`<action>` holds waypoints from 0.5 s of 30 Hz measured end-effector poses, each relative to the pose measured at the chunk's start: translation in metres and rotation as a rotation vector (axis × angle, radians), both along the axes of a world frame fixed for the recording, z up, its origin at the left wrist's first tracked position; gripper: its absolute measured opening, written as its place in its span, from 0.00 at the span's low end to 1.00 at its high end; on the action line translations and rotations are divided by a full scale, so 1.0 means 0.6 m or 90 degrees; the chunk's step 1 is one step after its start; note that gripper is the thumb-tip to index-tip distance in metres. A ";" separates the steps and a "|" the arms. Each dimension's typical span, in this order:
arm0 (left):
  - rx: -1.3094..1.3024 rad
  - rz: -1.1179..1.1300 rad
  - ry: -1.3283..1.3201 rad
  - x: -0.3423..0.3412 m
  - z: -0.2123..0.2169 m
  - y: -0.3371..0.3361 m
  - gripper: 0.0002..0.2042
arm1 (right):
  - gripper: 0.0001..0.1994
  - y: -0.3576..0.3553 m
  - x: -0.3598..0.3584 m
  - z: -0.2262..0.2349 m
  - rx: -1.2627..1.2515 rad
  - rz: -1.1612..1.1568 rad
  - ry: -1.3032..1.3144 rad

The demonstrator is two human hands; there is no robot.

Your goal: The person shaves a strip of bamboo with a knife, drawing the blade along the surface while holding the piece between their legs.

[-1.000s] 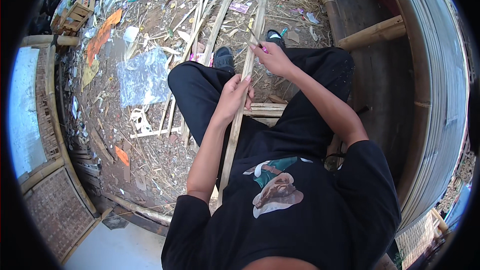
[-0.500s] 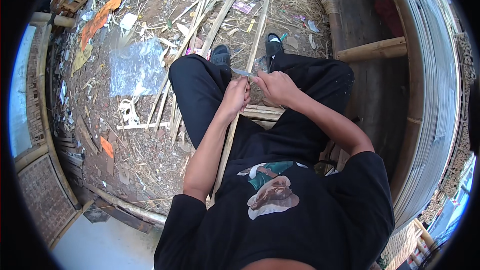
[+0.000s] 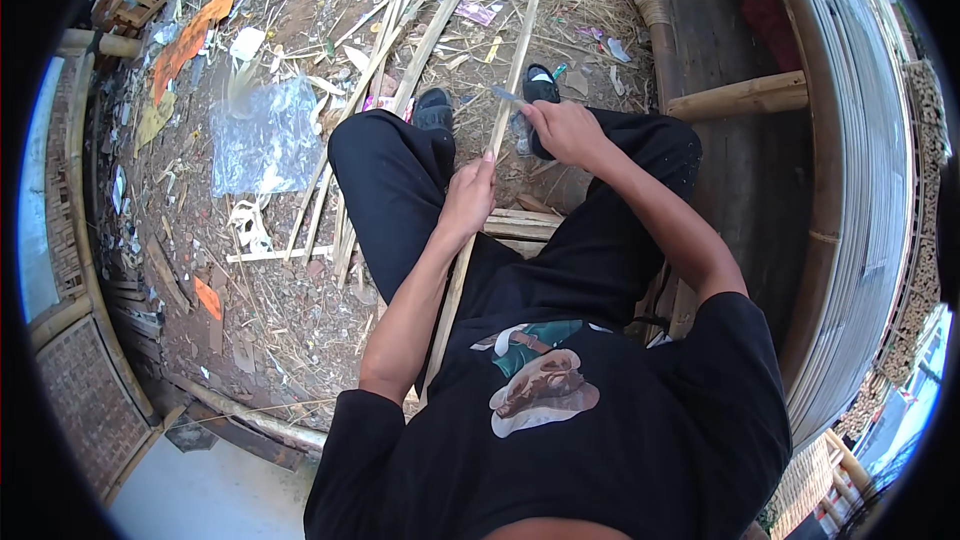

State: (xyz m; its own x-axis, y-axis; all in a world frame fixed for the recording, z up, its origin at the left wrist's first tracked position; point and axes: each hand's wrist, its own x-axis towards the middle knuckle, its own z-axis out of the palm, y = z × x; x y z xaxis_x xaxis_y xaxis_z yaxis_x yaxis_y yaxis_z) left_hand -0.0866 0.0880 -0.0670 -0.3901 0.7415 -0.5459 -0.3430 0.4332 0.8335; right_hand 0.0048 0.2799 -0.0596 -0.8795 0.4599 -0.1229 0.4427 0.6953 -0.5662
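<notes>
A long, narrow bamboo strip (image 3: 518, 55) slants from beside my left upper arm, between my knees, out over the littered ground. My left hand (image 3: 470, 195) is closed around it near its middle, thumb laid along the strip. Farther along and to the right, my right hand (image 3: 567, 132) grips a knife. Its blade (image 3: 506, 95) points left and lies at or just over the strip; whether it touches I cannot tell. The knife's handle is hidden in my fingers.
Several more bamboo strips (image 3: 428, 48) lie on the ground beyond my left knee. A clear plastic sheet (image 3: 262, 135) and an orange scrap (image 3: 190, 45) are to the left. Under my hands is a bamboo seat edge (image 3: 525, 227). A bamboo post and corrugated sheeting (image 3: 868, 190) stand along the right.
My right hand and the knife have moved away from my left hand, forward along the strip. The left hand has shifted slightly and keeps its hold.
</notes>
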 end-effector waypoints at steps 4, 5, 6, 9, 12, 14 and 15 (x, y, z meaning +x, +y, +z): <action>0.015 0.024 -0.086 0.005 0.012 0.004 0.22 | 0.24 -0.021 0.018 -0.001 -0.011 0.080 -0.002; 0.006 0.010 -0.044 0.004 0.006 0.001 0.22 | 0.24 -0.037 0.021 -0.005 -0.017 0.137 0.017; -0.004 -0.006 -0.003 0.005 0.005 0.000 0.22 | 0.24 -0.034 0.021 -0.004 -0.016 0.136 0.016; -0.010 -0.007 -0.011 -0.002 0.006 0.000 0.23 | 0.24 -0.004 0.006 -0.008 -0.023 0.118 0.038; -0.021 -0.001 -0.006 0.000 0.015 -0.001 0.23 | 0.24 -0.033 0.012 -0.019 -0.012 0.056 0.053; -0.009 0.004 -0.012 0.004 0.006 -0.005 0.22 | 0.24 -0.051 0.018 -0.019 -0.039 0.036 0.052; 0.004 0.008 -0.019 0.006 0.000 -0.008 0.22 | 0.24 -0.055 0.024 -0.014 -0.039 0.070 0.056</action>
State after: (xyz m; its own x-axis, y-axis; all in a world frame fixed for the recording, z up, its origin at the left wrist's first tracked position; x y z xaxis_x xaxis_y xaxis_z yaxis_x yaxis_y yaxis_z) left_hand -0.0830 0.0835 -0.0671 -0.3828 0.7400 -0.5531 -0.3733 0.4237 0.8253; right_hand 0.0194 0.2470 -0.0681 -0.9328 0.3539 -0.0681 0.3124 0.6999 -0.6423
